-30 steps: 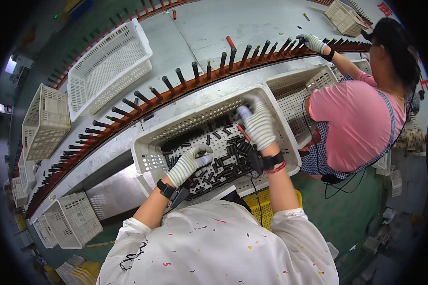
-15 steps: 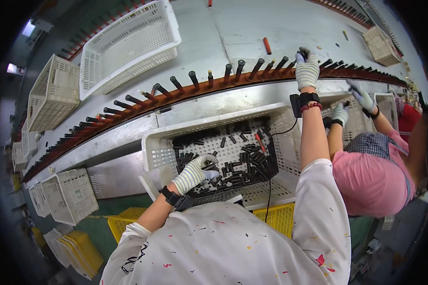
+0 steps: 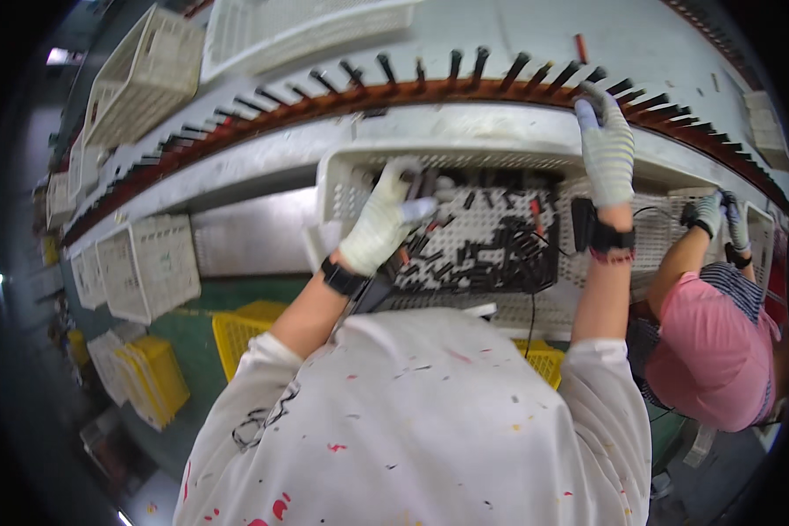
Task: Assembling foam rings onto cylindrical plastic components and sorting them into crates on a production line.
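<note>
A white perforated crate (image 3: 342, 180) in front of me holds several small black parts (image 3: 491, 254). My left hand (image 3: 384, 223), in a white knit glove, hovers over the crate's left side with its fingers closed around a few dark parts. My right hand (image 3: 607, 145), in a striped glove, reaches up to the curved brown rail (image 3: 324, 103) and its fingers pinch a black peg (image 3: 594, 95) standing on it. A black band sits on each wrist, and a cable runs from the right one.
The rail carries a long row of black pegs. Empty white crates (image 3: 145, 263) stand at left and beyond the rail (image 3: 140, 79). Yellow crates (image 3: 153, 381) lie on the green floor. A person in a pink top (image 3: 714, 337) works at right, gloved hands on another crate.
The view has swung left. My right hand stayed up at the rail's pegs. My left hand lifted from the crate with parts in it.
</note>
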Demonstrator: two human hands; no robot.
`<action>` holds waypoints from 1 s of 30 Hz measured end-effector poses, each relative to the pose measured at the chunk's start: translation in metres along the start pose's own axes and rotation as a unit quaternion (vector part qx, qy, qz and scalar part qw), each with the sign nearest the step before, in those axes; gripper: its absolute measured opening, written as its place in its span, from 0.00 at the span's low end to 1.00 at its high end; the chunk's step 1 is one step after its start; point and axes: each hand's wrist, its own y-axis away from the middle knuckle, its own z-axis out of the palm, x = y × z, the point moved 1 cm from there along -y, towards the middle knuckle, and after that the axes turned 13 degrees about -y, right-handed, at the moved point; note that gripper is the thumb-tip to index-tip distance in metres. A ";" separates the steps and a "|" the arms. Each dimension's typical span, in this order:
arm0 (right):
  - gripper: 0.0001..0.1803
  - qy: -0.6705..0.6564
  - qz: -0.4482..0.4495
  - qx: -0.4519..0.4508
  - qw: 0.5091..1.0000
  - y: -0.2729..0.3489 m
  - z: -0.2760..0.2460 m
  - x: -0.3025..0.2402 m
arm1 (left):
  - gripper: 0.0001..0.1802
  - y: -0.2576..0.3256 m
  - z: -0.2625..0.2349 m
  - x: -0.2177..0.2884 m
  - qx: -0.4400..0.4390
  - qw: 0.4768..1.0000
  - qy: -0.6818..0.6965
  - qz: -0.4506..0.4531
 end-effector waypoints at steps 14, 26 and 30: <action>0.18 -0.358 0.226 -0.121 0.898 0.187 0.059 -0.071 | 0.25 0.029 0.024 0.041 0.004 0.803 -0.528 0.277; 0.18 -0.413 0.216 0.113 0.877 0.247 -0.017 -0.066 | 0.23 -0.065 -0.001 -0.046 -0.230 0.504 -0.816 0.163; 0.18 -0.351 0.215 0.126 0.903 0.243 -0.043 -0.068 | 0.18 -0.155 -0.157 -0.165 -0.366 0.259 -0.890 -0.081</action>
